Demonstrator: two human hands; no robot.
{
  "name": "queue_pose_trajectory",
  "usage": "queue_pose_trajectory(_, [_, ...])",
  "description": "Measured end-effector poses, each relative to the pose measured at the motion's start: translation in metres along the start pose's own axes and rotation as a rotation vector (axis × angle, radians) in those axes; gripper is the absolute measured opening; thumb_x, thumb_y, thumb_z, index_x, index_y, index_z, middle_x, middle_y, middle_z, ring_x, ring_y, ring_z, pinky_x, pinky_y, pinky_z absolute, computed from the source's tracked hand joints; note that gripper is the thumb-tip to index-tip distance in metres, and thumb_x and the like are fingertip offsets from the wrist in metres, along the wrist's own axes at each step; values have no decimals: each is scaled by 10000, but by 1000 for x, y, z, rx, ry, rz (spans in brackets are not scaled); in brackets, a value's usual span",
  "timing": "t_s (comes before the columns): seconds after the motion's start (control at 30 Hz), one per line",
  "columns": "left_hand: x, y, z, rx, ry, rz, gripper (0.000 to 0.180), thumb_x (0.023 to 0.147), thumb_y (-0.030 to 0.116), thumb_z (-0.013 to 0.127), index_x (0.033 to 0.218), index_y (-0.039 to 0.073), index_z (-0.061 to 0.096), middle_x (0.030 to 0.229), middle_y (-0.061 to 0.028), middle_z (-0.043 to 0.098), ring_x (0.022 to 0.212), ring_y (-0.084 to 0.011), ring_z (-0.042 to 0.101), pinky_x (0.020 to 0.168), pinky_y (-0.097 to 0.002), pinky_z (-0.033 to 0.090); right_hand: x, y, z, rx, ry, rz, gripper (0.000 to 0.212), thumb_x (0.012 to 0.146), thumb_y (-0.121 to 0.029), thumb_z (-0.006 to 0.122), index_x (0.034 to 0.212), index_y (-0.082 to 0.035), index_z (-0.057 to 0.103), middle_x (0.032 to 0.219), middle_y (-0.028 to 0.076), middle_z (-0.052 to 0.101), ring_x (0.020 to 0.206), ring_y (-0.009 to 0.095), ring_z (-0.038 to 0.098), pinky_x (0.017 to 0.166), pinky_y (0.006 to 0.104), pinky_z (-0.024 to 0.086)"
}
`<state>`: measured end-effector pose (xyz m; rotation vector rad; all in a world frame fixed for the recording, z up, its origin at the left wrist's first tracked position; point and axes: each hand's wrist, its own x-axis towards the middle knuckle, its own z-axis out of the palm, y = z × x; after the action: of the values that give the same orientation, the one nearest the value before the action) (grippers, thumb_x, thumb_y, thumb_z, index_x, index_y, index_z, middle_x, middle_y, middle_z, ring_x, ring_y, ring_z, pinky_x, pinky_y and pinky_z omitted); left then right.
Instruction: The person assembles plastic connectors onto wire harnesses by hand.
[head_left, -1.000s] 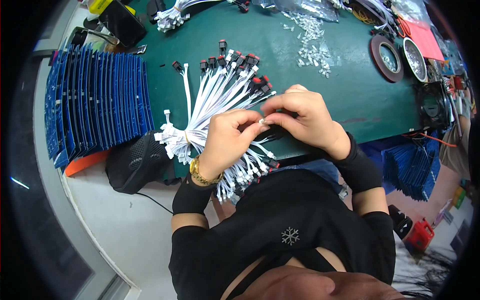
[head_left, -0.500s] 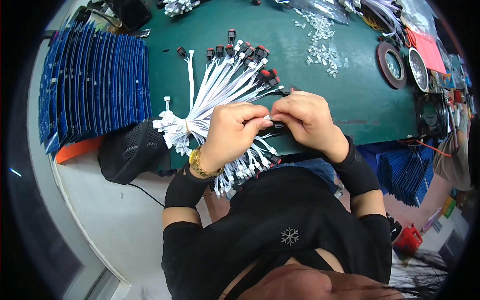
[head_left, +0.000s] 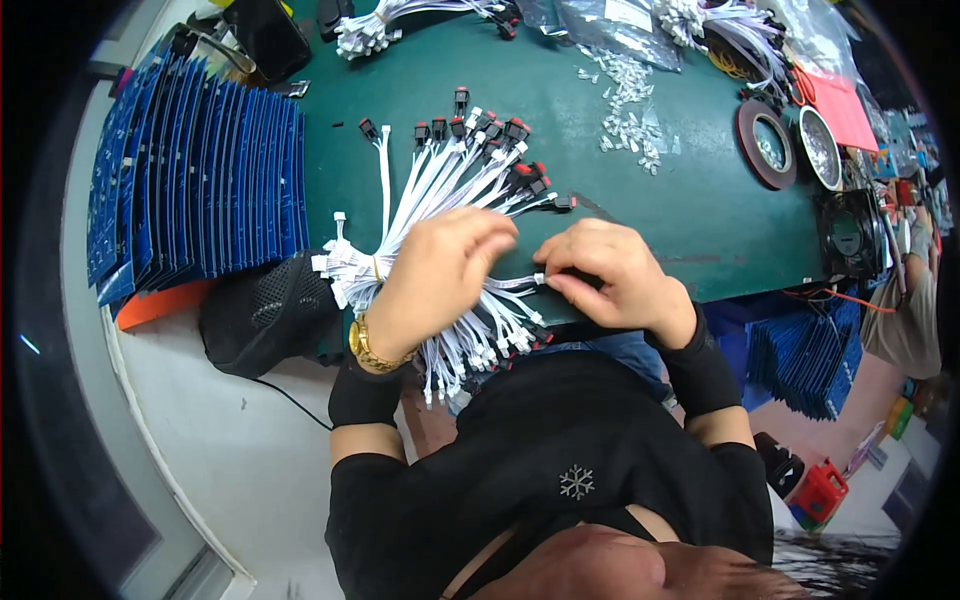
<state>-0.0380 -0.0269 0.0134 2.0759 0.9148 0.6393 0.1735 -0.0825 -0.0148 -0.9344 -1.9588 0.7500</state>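
Note:
Pinched between the thumb and fingers of my right hand (head_left: 615, 275) is a small white connector (head_left: 540, 279) on a thin white cable, near the table's front edge. My left hand (head_left: 440, 270) hovers over the bundle of white cables (head_left: 430, 205), its fingers loosely bent and apart from the thumb, with nothing seen in them. The bundle is tied with a thin band, white plugs fanning out to the left. Black and red rocker switches (head_left: 518, 130) cap many far ends. More cable ends (head_left: 470, 350) hang over the front edge below my left hand.
Blue circuit boards (head_left: 200, 170) stand in a row at left, beside a black mesh bag (head_left: 270, 310). Small clear pieces (head_left: 630, 110) lie scattered at the back. Tape rolls (head_left: 765, 145) and a black fan (head_left: 848, 235) sit at right. Another cable bundle (head_left: 370, 35) lies at the far edge.
My hands were together at the connector; my left hand has come away from it to the left and its fingers have loosened. My right hand keeps the connector. The view has shifted slightly.

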Motion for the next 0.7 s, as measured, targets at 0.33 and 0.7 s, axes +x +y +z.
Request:
queue_pose_trajectory(0.33, [15,4,33,632,80,17,273,735,52,695,944,15,522,829,-147,599,815,-324,594,699,-413,461,-29,-25,40,92,-92,85,190,712,-1,582,892,-50,622,794,132,629,765,332,606,672,426,489])
queue_pose_trajectory(0.7, [11,4,28,468,21,-56,310,698,119,754,882,17,526,872,-140,590,855,-336,545,746,-412,438,-43,-29,27,239,-323,96,414,804,-159,630,1211,-170,559,709,151,630,656,371,614,589,452,488])
